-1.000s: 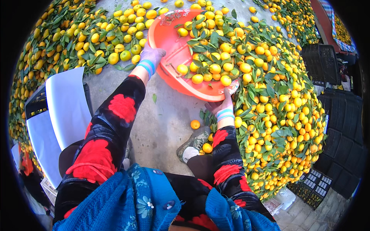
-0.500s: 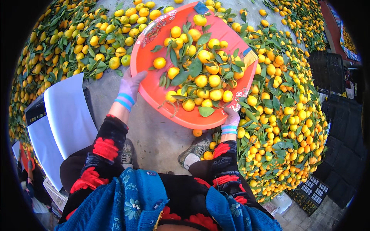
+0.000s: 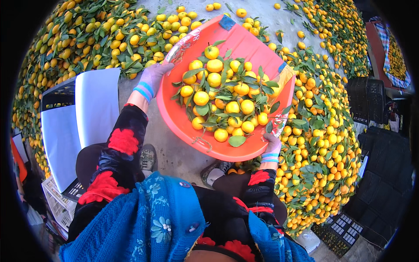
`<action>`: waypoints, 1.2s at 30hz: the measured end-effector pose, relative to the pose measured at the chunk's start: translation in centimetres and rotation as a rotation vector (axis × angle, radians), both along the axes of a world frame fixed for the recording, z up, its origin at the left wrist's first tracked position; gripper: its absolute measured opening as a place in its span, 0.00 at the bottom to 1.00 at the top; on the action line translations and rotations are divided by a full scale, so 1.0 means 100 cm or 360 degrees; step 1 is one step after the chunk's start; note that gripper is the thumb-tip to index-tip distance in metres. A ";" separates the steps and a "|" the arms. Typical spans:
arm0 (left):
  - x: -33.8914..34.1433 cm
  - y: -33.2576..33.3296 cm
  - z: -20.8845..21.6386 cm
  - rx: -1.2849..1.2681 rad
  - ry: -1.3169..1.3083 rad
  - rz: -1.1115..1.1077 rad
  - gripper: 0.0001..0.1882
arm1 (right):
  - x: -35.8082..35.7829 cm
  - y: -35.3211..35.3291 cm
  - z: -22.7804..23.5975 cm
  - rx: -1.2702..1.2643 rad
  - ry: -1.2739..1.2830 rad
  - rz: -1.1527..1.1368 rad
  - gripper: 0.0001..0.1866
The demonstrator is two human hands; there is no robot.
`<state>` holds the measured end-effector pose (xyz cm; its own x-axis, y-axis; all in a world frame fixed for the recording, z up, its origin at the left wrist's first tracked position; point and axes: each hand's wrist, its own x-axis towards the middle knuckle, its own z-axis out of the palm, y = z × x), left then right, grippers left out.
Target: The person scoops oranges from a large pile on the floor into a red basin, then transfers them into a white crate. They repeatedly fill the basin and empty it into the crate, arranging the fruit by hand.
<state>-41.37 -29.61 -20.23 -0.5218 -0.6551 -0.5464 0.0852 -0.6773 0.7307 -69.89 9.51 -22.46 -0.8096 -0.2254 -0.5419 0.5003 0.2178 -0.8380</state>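
Heaps of leafy yellow-orange citrus ring the concrete floor from 9 through 12 to 4 o'clock

Orange plastic basin: held up off the floor at frame centre, tilted, rim patched with tape. It lies between the two hands, its inside facing the camera

Fruit in basin: a load of the same citrus with leaves and stems, gathered mid-bowl toward the lower rim

White flat boards at 9 o'clock, black crates at 3 o'clock

Left hand, gloved: closed on the basin rim at the basin's 9 o'clock edge, fingers curled over the lip

Right hand, gloved: clamped on the rim at the basin's 4 o'clock edge, just beside the right-hand heap

Shoes below the basin, on the floor
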 end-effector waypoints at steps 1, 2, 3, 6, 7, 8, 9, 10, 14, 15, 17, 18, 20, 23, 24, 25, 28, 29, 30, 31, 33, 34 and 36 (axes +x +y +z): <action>0.012 0.013 0.014 0.0055 0.0108 0.0031 0.17 | -0.005 0.001 0.016 -0.0159 0.0012 0.0051 0.07; 0.026 0.024 0.032 0.0052 0.0397 0.0023 0.16 | -0.009 0.001 0.037 -0.0305 0.0023 0.0133 0.06; 0.038 0.034 0.054 0.0052 0.0322 0.0110 0.15 | -0.011 -0.003 0.061 -0.0183 0.0093 0.0161 0.08; 0.066 0.072 0.121 0.0007 0.0515 0.0301 0.17 | -0.022 -0.029 0.163 -0.0501 -0.0004 0.0538 0.12; 0.079 0.082 0.144 -0.0045 0.0608 0.0293 0.18 | -0.030 -0.040 0.209 -0.0466 0.0240 0.0819 0.13; 0.098 0.094 0.159 -0.0128 0.0602 0.0281 0.19 | -0.030 -0.052 0.243 -0.0529 0.0336 0.0973 0.14; 0.115 0.106 0.174 -0.0112 0.0651 0.0238 0.22 | -0.025 -0.066 0.277 -0.0601 0.0433 0.1118 0.16; 0.137 0.117 0.184 -0.0123 0.0723 0.0160 0.26 | -0.014 -0.074 0.310 -0.0653 0.0448 0.0931 0.17; 0.251 0.178 0.184 -0.0041 0.1387 0.0194 0.33 | 0.080 -0.134 0.351 -0.1122 -0.0026 0.1641 0.25; 0.264 0.192 0.180 -0.0153 0.1305 0.0341 0.31 | 0.101 -0.153 0.365 -0.1181 -0.0141 0.1767 0.24; 0.290 0.219 0.174 -0.0246 0.1244 0.0523 0.29 | 0.139 -0.201 0.388 -0.1287 -0.0235 0.2085 0.24; 0.307 0.234 0.173 -0.0236 0.1197 0.0586 0.29 | 0.156 -0.223 0.400 -0.1314 -0.0215 0.2239 0.24; 0.319 0.266 0.178 -0.0192 0.1155 0.0774 0.27 | 0.181 -0.251 0.431 -0.1243 -0.0381 0.2468 0.23; 0.322 0.323 0.187 -0.0042 0.1057 0.1183 0.25 | 0.226 -0.271 0.468 -0.1176 -0.0464 0.2723 0.22; 0.323 0.340 0.187 0.0053 0.1125 0.1254 0.24 | 0.245 -0.273 0.476 -0.1186 -0.0334 0.2737 0.22; 0.319 0.349 0.188 0.0198 0.1160 0.1374 0.23 | 0.265 -0.276 0.481 -0.1248 0.0031 0.2641 0.22; 0.321 0.370 0.178 0.0360 0.1247 0.1314 0.14 | 0.330 -0.297 0.494 -0.0928 0.0173 0.2680 0.27; 0.319 0.367 0.174 0.0426 0.1220 0.1362 0.13 | 0.350 -0.312 0.499 -0.0689 0.0440 0.2694 0.29; 0.319 0.367 0.169 0.0436 0.1195 0.1399 0.12 | 0.369 -0.321 0.500 -0.0615 0.0434 0.2683 0.29; 0.319 0.367 0.164 0.0446 0.1170 0.1435 0.11 | 0.384 -0.327 0.502 -0.0649 0.0493 0.2691 0.28; 0.318 0.365 0.156 0.0372 0.1330 0.1434 0.11 | 0.411 -0.333 0.508 -0.0683 0.0587 0.2666 0.27; 0.317 0.366 0.154 0.0350 0.1406 0.1426 0.11 | 0.421 -0.333 0.513 -0.0695 0.0606 0.2694 0.27; 0.314 0.365 0.152 0.0338 0.1368 0.1427 0.10 | 0.436 -0.328 0.527 -0.0730 0.0640 0.2779 0.26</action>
